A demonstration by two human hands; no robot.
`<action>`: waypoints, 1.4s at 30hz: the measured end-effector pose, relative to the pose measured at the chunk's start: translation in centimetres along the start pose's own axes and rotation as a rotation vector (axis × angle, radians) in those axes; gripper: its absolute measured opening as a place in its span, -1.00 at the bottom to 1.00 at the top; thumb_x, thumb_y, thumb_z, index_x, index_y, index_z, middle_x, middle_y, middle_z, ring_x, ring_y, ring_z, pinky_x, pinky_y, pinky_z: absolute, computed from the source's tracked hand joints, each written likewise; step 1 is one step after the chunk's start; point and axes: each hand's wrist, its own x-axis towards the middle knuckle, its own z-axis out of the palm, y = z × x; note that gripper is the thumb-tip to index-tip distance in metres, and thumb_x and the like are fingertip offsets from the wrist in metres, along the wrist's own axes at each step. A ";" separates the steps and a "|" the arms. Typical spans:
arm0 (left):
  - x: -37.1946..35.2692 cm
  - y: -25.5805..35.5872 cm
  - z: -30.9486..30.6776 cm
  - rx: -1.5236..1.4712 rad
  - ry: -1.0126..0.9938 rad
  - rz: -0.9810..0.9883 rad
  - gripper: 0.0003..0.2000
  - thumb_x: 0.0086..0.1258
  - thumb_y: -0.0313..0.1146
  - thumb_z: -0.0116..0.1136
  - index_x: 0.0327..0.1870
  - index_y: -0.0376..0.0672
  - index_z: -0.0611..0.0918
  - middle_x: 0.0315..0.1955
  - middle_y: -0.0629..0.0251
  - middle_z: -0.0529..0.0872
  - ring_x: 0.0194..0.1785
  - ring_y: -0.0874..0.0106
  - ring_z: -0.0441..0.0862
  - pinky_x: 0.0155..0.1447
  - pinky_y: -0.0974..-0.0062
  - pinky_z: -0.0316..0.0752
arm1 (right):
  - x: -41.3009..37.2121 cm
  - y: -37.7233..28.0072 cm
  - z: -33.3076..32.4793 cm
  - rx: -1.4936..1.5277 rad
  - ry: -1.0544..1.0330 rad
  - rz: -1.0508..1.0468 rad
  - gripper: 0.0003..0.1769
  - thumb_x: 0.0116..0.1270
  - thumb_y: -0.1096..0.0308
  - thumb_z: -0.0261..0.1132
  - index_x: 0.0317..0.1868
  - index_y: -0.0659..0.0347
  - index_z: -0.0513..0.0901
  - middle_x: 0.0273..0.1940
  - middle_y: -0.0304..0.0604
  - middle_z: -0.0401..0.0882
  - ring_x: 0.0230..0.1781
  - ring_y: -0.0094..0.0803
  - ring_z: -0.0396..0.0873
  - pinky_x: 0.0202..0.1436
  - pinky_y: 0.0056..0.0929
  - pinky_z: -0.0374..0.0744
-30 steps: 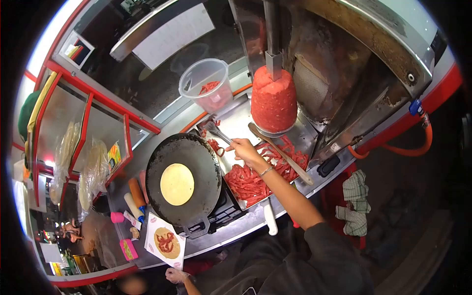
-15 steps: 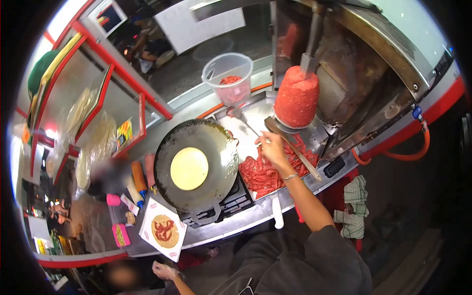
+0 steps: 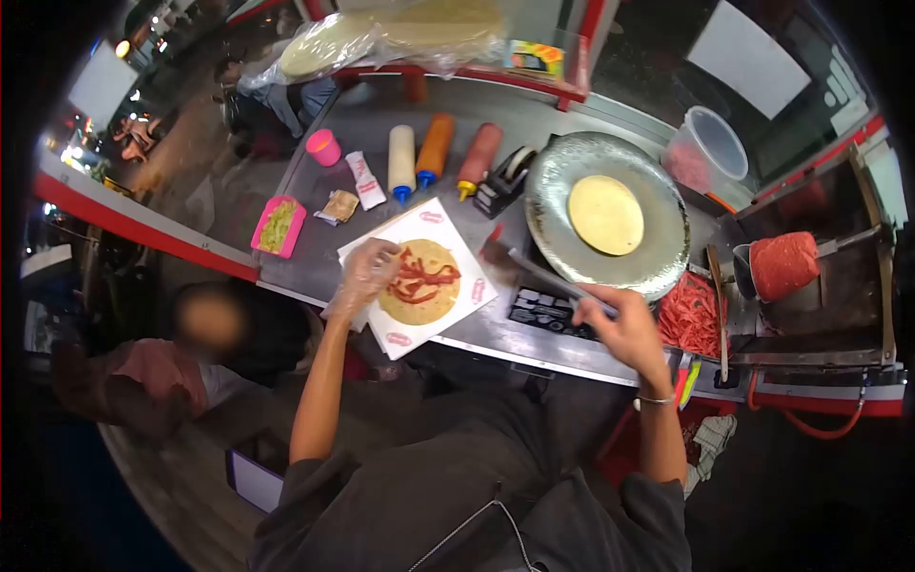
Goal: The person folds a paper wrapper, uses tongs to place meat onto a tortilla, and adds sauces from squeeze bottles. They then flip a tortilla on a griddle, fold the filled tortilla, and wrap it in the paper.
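My left hand [image 3: 367, 274], in a clear plastic glove, rests over the left edge of a flatbread [image 3: 419, 310] with strips of red meat [image 3: 425, 273] on it. Its fingers are curled together at the meat; whether they pinch a strip is hidden. White printed paper [image 3: 472, 259] lies beneath the flatbread. Bare, my right hand [image 3: 624, 329] is closed round the handle of a long metal utensil [image 3: 558, 274]. The utensil's dark, blurred far end is beside the paper, with a bit of red near it. A pale flatbread [image 3: 606, 215] sits on the domed metal griddle [image 3: 548, 205].
Behind the paper stand sauce bottles [image 3: 401, 157], a pink cup [image 3: 324, 148] and a pink tray of shredded greens [image 3: 277, 227]. Sliced meat [image 3: 691, 315] lies right of the griddle, near the meat spit [image 3: 783, 265]. Another person [image 3: 181, 372] is at the left.
The view has swung left. My right hand has moved from the sliced meat to beside the paper and now holds the utensil. My left hand has come up from below the counter onto the flatbread.
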 end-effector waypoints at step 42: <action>1.4 -1.5 1.5 0.188 -0.030 0.103 -0.83 0.29 -0.41 0.27 -0.12 -0.18 0.65 -0.10 0.08 0.63 0.04 0.03 0.58 0.15 0.08 0.48 | -6.4 5.3 -2.9 -0.619 0.611 0.013 -0.41 0.31 0.64 0.29 0.33 -0.02 0.68 -0.19 -0.01 0.62 -0.17 -0.13 0.60 -0.08 -0.26 0.55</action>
